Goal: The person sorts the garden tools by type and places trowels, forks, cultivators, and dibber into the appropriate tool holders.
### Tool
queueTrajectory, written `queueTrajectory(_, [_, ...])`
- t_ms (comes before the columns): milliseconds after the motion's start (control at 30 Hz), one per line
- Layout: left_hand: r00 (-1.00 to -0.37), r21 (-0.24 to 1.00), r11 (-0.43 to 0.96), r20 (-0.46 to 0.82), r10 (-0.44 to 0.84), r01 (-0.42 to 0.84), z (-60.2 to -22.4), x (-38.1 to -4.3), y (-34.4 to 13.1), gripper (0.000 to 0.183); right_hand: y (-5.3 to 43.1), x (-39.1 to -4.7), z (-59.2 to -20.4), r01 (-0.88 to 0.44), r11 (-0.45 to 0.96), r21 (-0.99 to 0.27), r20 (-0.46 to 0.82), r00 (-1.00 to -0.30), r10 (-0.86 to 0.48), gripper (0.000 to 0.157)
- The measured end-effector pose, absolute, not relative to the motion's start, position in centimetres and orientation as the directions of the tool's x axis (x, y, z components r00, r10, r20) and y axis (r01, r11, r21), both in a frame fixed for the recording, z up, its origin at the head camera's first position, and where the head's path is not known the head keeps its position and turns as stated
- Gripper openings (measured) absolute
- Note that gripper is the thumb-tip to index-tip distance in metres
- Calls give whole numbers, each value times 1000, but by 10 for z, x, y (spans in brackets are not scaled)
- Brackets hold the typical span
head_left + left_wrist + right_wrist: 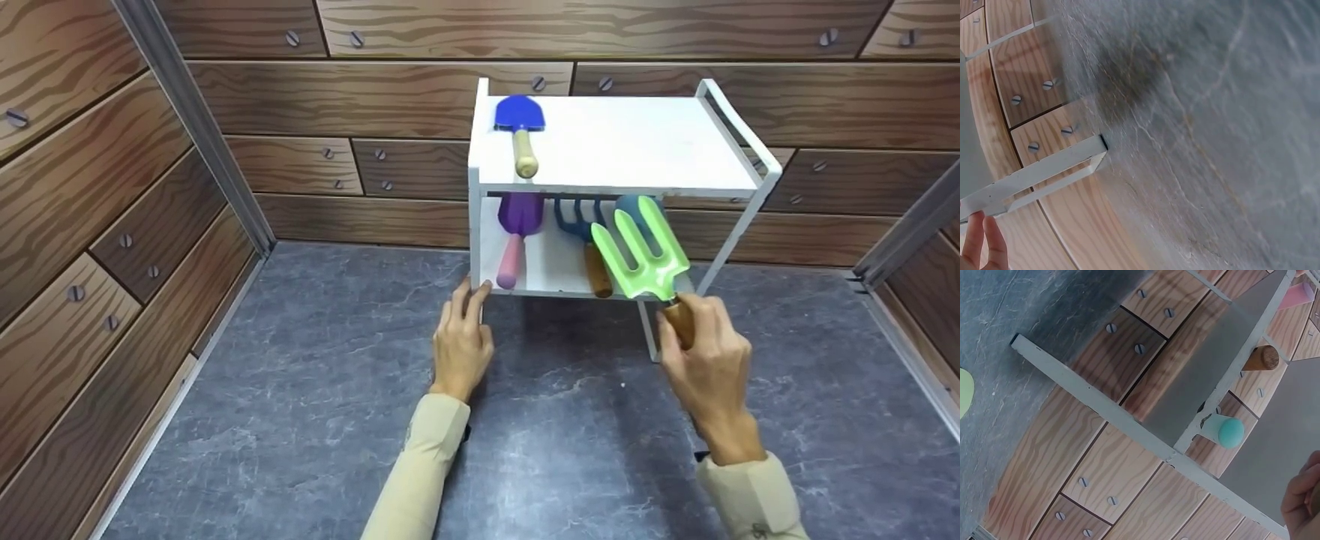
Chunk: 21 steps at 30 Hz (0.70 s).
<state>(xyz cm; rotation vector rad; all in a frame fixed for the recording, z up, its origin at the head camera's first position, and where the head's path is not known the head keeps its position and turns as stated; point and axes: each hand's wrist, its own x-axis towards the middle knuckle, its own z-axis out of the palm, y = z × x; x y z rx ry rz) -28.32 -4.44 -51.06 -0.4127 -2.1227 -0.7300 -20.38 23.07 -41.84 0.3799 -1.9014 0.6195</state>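
My right hand (709,360) grips a green hand fork (645,259) by its brown wooden handle, tines up, before the right side of a white two-tier rack (615,142). My left hand (461,349) touches the rack's front left post with its fingertips, at lower-shelf height. In the left wrist view, the fingers (995,242) rest against the white frame. On the lower shelf lie a purple trowel (520,214) with a pink handle and a dark blue fork (574,225) with a brown handle. A teal tool (630,206) is mostly hidden behind the green fork; its turquoise handle (1230,432) shows in the right wrist view.
A blue trowel (519,112) with a pale wooden handle lies on the top shelf's left side. Wood-patterned walls (405,94) stand behind and beside the dark marbled floor (315,390). A pale green rounded shape (965,391) shows at the right wrist view's left edge.
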Motion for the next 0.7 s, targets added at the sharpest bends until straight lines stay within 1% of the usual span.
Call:
queueTrajectory(333, [-608,356,783,793,36,511,-513,-282,-44,63,231,-206,-415,-512,823,-246,928,-370,47,31])
queueTrajectory(700, [-605,358,778,795,35,516,-511,-282,-44,64,227,-206,-397,-485,835,-259,927,-368,74,30])
